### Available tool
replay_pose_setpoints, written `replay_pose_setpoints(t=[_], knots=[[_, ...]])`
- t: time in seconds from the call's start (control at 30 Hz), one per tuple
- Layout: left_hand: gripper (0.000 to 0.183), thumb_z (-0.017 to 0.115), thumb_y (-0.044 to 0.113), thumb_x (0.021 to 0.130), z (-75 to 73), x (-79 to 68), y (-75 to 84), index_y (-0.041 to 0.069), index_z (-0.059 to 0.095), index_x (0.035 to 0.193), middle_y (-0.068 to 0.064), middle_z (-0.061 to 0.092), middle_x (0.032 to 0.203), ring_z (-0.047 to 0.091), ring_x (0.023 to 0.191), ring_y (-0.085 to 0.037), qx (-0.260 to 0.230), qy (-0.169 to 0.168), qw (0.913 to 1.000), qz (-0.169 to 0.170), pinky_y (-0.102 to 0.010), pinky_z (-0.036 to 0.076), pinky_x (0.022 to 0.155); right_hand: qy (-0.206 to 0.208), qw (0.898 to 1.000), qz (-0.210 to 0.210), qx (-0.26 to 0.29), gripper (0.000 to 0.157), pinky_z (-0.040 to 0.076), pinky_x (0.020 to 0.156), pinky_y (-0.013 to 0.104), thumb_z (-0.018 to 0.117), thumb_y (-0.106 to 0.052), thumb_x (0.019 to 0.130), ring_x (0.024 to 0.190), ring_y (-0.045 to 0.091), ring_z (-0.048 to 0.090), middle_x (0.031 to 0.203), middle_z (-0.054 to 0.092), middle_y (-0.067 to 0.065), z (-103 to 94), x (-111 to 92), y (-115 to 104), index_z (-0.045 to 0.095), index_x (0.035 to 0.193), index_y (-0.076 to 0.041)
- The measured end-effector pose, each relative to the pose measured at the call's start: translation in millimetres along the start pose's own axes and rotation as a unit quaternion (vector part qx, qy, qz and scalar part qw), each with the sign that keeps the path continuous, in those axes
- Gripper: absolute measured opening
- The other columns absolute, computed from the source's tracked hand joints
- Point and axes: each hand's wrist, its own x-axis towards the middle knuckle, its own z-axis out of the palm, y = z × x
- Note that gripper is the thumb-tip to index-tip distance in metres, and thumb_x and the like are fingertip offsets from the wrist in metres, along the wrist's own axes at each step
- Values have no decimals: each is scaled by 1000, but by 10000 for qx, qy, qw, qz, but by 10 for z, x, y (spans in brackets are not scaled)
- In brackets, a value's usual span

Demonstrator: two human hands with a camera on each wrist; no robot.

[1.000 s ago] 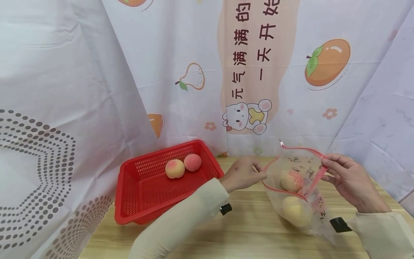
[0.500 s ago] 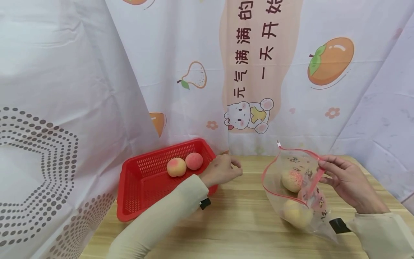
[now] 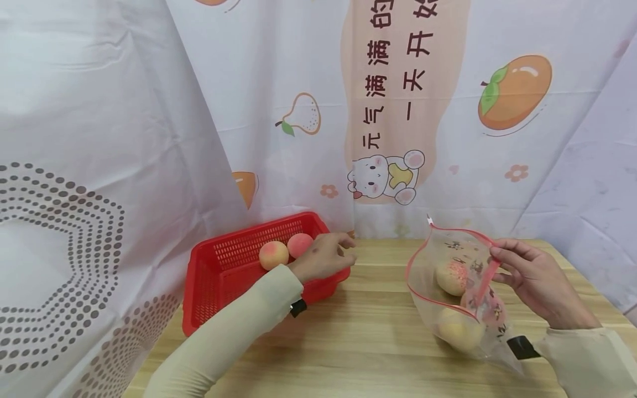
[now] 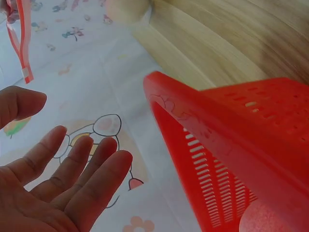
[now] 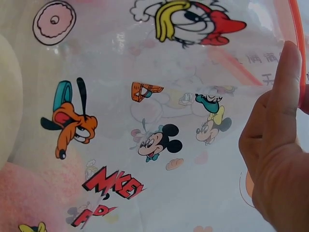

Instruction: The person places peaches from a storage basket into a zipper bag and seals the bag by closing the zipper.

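My left hand (image 3: 325, 255) hovers over the right edge of a red plastic basket (image 3: 199, 287), its fingers loosely bent around nothing. Two peaches lie inside the basket: a yellowish peach (image 3: 273, 255) and a pink peach (image 3: 299, 245), the latter partly behind the hand. In the left wrist view the palm and spread fingers (image 4: 79, 181) are beside the basket rim. On the right, my right hand (image 3: 534, 279) pinches the pink zip edge of a clear printed zip bag (image 3: 423, 301). Its mouth gapes, and several peaches (image 3: 452, 276) rest inside.
Both the basket and the bag stand on a wooden table (image 3: 378, 331). A printed cloth (image 3: 298, 160) hangs behind the table, and a dotted cloth (image 3: 99, 138) hangs on the left side.
My left hand has let go of the bag's left edge and moved left to the basket. The right hand still holds the bag in about the same place.
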Motion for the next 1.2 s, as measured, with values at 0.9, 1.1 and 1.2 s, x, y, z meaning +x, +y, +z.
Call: replay_pose_setpoints(t=[0.9,1.1,1.2], knots=[[38,74,19,86,-177,-46,-226,14,65,124,-5,66,115,60,99,-19,45,223,9995,-209,-33,58,75,-30,9999,10,110,35,58,72,29,38,9,104,86,12,66,96,68,2,-29,-15,-7,71,109,-3],[35,73,19,90,-203,-62,-275,12,66,123,-3,66,114,60,100,-20,28,290,9993,-228,-33,58,78,9,9999,19,127,35,58,72,29,38,9,103,85,12,66,95,68,2,-20,-17,-1,71,108,-3],[37,74,19,88,-217,-63,-301,10,66,124,-3,66,113,60,100,-20,37,291,9992,-275,-34,58,79,-6,9999,21,131,35,58,72,29,39,9,103,85,12,66,95,68,2,-15,-18,2,71,107,-3]])
